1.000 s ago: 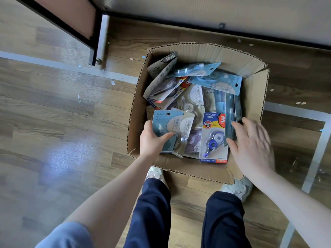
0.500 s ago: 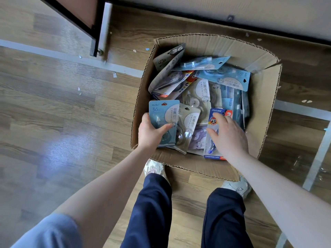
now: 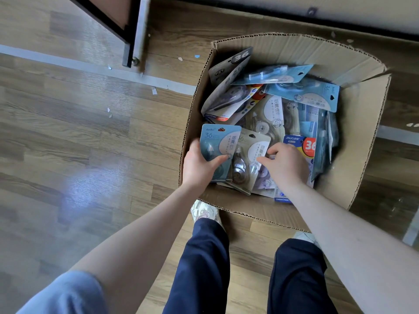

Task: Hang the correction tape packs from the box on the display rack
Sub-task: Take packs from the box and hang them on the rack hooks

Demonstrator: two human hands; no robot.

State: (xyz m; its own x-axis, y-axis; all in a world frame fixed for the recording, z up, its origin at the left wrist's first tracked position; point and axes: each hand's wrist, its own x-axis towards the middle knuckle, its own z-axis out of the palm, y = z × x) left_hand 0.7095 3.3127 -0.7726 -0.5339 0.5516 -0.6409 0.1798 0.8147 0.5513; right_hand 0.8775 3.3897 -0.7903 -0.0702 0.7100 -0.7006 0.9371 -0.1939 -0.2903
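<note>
A cardboard box (image 3: 362, 137) is sitting open on the wooden floor (image 3: 79, 143), its flaps standing up, and it is holding a loose heap of correction tape packs (image 3: 283, 109) lying flat and overlapping at many angles. A blue pack (image 3: 218, 146) marked 36 is standing at the near left corner of the box, and the left hand (image 3: 199, 165) is gripping it, thumb curling over the front and fingers going behind. Just beside it a beige pack (image 3: 249, 159) is overlapping the blue one's right edge. The right hand (image 3: 286, 165) is reaching over the heap with its fingers bent, fingertips pinching the right edge of the beige pack. A white and red pack (image 3: 302, 143) marked 36 is lying partly under that hand.

Pale tape lines are running across the floor, small paper scraps are lying near them, and a dark framed panel (image 3: 131, 30) is standing at the upper left beside the wall base. Dark trouser legs (image 3: 204, 268) and pale shoes are showing at the box's near side.

Compared with half a second ago, the right hand is sitting further left, off the white and red pack and onto the beige one, while the left hand is keeping the same hold on the blue pack
</note>
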